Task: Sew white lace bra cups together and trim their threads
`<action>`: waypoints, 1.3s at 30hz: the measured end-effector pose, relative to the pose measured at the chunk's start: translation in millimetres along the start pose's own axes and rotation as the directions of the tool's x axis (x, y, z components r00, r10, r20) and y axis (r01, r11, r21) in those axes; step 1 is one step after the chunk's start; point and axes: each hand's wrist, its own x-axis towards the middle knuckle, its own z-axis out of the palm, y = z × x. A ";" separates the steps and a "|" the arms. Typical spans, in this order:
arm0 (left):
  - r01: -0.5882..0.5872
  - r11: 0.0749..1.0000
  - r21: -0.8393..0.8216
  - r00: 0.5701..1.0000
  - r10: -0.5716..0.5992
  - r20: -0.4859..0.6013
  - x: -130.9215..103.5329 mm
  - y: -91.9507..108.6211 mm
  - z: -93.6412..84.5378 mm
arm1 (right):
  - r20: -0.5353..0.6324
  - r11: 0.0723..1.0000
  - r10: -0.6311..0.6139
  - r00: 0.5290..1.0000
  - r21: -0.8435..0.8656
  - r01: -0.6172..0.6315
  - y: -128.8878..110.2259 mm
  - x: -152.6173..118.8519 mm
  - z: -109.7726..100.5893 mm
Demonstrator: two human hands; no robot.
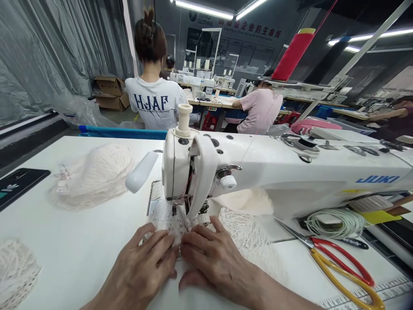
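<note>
White lace fabric (247,230) lies under the needle area of a white sewing machine (258,159) and spreads out to the right. My left hand (142,262) presses on the lace just in front of the presser foot (175,209), its fingers bent and close together. Beside it, my right hand (214,260) holds the lace down with curled fingers, and the fingertips of both hands nearly meet. Part of the lace is hidden beneath the fingers.
Lace piles (97,174) (16,271) lie at the left, near a phone (22,183). Scissors (338,262), coiled cord (335,221) and a ruler (383,290) are at the right. A person in a white shirt (153,103) sits beyond the table.
</note>
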 end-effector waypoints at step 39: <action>0.045 0.998 0.041 0.999 -0.045 0.009 11.3 -18.9 4.4 | -0.171 0.988 0.066 0.983 -0.124 -0.088 9.0 -3.6 28.0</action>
